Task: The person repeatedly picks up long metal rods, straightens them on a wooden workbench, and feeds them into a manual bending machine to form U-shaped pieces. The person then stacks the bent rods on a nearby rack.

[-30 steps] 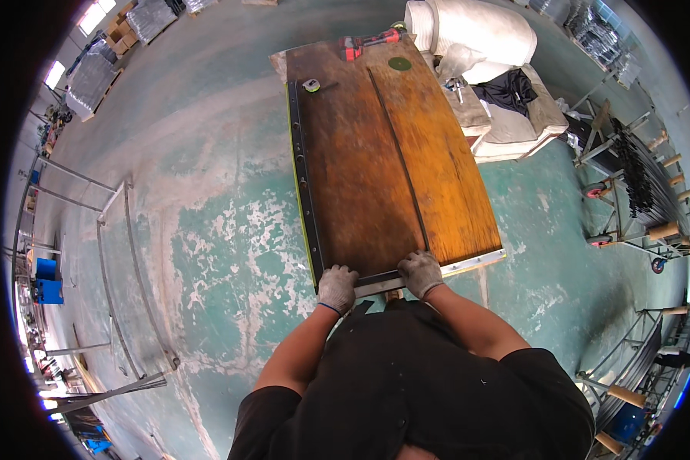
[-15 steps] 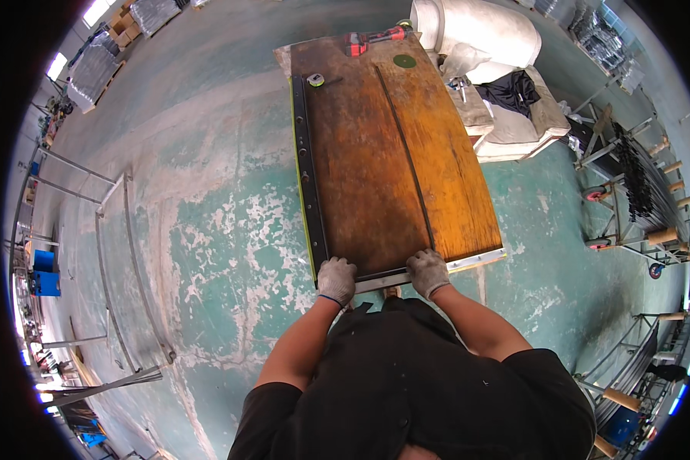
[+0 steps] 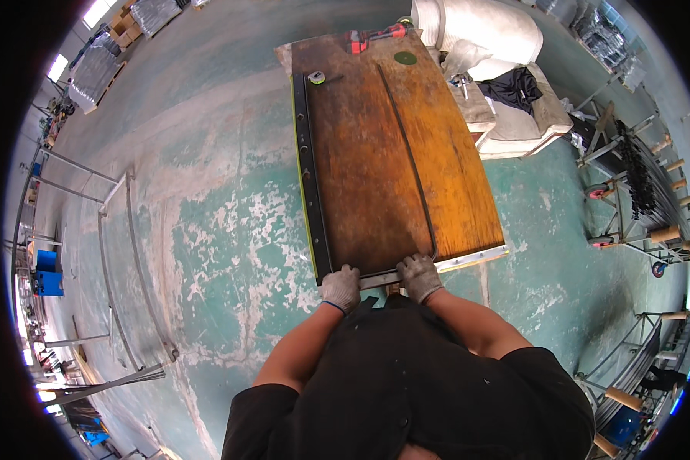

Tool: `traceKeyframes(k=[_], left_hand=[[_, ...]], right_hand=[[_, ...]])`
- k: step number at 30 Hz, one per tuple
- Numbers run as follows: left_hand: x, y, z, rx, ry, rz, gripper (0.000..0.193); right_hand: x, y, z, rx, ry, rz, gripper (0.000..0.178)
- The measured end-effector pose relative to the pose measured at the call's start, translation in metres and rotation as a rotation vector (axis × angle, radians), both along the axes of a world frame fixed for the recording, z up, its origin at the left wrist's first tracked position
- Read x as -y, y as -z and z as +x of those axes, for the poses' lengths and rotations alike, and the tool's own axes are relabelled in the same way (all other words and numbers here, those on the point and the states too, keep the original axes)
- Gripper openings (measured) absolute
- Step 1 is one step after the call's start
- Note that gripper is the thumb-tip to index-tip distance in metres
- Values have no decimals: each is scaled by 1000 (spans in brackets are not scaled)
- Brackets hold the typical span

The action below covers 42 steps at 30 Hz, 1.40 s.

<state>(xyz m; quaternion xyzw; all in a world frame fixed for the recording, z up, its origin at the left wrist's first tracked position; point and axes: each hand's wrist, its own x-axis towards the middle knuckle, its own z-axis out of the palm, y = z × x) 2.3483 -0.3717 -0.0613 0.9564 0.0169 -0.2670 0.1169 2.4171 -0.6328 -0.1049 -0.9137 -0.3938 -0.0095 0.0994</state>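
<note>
A thin dark bent rod [image 3: 411,157] lies on the worn wooden tabletop [image 3: 468,184]. Its long leg runs away from me, and its short leg follows the near edge past a rounded corner. My right hand [image 3: 419,277], in a pale work glove, is closed on the short leg just left of that corner. At the near left corner my gloved left hand [image 3: 340,289] curls over the short leg's other end; its fingertips are partly hidden. Below the rod, a light metal strip [image 3: 475,258] edges the table. A black bar with holes [image 3: 308,172] lies along the left side.
At the far end are a tape measure [image 3: 316,78], a red power tool [image 3: 358,41] and a green disc [image 3: 405,58]. A padded pale seat [image 3: 517,126] stands beyond the right edge. Wheeled racks [image 3: 629,180] hold dark tubes at right; a metal frame [image 3: 134,261] is on the left floor.
The rod's rounded corner has come out from under my right hand, which has shifted slightly left and toward me. My left hand has moved slightly right and nearer my body.
</note>
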Motion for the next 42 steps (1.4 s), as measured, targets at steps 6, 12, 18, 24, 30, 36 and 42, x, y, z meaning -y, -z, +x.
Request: traceKeyframes(k=[6,12,18,24,30,36,42], left_hand=[[4,4,0,-15,-27,21,29],[6,-3,-4,-27,-54,13,32],[5,-2,-5,-2,-64,21,33],[5,8,-12,30,-80,28,36],[13,-3,-12,18,-122,37,37],[16,-4,-18,28,-170,9,36],[20,8,-21,55,-214,12,30]], right_hand=[[-2,10,3,34,-56,12,13],[1,10,4,38,-67,29,7],[2,11,6,23,-73,30,11],[4,11,7,-11,-94,31,10],[7,13,11,-13,-112,33,15],[9,11,14,-39,-139,38,22],[10,8,18,-26,-164,46,19]])
